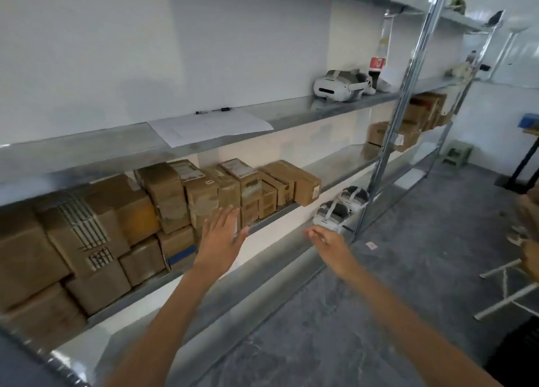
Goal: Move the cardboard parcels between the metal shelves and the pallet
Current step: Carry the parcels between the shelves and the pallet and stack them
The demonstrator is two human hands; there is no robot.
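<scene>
Empty, straight-fingered left hand point(221, 236) and right hand point(329, 245) near the shelf point(274, 217) front edge; the stiff, probably light parcels point(201, 194) suit a two-sided hold.

Mid shelf point(347, 165), left and centre of frame: parcels point(204, 194) packed side by side and stacked. Their tops sit close under the upper shelf point(87, 153) at far left, with more headroom toward centre. Right of the row's end the mid shelf is bare up to the post point(408, 94). Past the post: far parcels point(408, 127). Upper shelf: paper point(210, 127) and pen point(213, 110) at centre, headset point(339, 87) and bottle point(377, 62) right of centre, bare metal between and at left. Lower shelf point(262, 273): two headsets point(335, 214) near the post. Floor point(379, 313) open at lower centre; white frame point(507, 284) at right edge.
</scene>
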